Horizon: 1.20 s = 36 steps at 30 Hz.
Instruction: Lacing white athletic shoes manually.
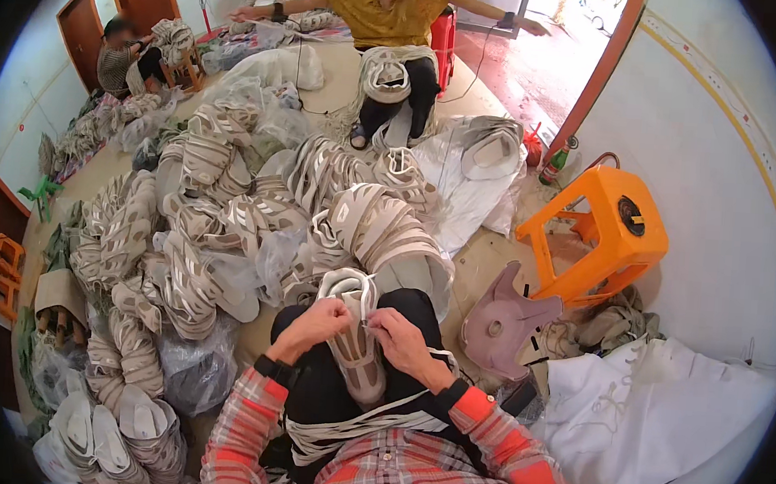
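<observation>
A beige and white shoe upper (357,357) lies on my lap, its padded collar away from me and its toe toward me. My left hand (315,324) is closed in a pinch at the left side of its lacing area; what the fingertips grip is too small to make out. On the opposite side my right hand (402,340) pinches a thin white strand that looks like a shoelace. A bundle of loose white shoelaces (338,435) is draped across my thighs. Just beyond my knees lies a nested stack of similar uppers (387,228).
Heaps of uppers (200,220) and plastic bags (195,363) cover the floor to the left. An orange stool (601,225), a mauve plastic seat (499,326) and a white sack (655,414) are on the right. Opposite sits a person with arms spread (390,13); another person (117,57) sits far left.
</observation>
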Each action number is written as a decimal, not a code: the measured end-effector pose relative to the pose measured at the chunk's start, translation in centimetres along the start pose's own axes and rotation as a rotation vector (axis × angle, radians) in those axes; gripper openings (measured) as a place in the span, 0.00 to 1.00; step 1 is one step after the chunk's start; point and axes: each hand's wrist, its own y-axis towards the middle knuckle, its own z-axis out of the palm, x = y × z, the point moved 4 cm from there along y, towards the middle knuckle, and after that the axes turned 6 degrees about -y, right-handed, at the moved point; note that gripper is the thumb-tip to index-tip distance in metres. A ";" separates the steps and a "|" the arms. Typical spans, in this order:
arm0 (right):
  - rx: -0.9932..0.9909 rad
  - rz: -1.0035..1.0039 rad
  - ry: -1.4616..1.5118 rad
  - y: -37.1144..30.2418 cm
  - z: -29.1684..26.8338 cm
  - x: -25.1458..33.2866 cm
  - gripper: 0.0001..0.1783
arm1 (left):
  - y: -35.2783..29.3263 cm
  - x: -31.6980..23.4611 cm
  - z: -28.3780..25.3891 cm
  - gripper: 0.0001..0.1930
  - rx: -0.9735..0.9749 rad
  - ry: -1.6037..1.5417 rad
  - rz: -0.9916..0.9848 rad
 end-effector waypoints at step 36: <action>0.552 -0.082 -0.344 -2.2 5.3 -0.7 0.07 | -10.5 4.6 9.7 0.23 -0.294 0.640 0.501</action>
